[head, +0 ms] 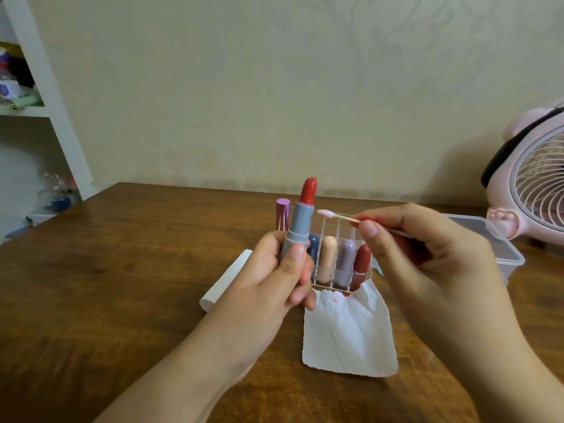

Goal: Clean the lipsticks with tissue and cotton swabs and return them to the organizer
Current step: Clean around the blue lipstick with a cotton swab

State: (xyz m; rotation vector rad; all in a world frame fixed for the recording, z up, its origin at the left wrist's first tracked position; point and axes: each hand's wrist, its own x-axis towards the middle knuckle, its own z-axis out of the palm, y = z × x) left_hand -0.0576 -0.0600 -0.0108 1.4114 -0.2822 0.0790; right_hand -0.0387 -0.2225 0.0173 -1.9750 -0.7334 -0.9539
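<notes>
Grey-cased red lipstick (297, 236) stands upright in the left hand (274, 276), fingers curled round it, just left of the clear organizer (338, 264). Above the organizer, the right hand (427, 248) pinches a cotton swab (338, 216), its pink tip beside the lipstick; the tissue (348, 331) lies before the organizer on the table (122, 270).

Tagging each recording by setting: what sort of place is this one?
Most likely a room in a home, at a wooden table set against a patterned wall. A pink desk fan stands on the table at the right, and a white shelf unit with assorted household items stands at the left.
</notes>
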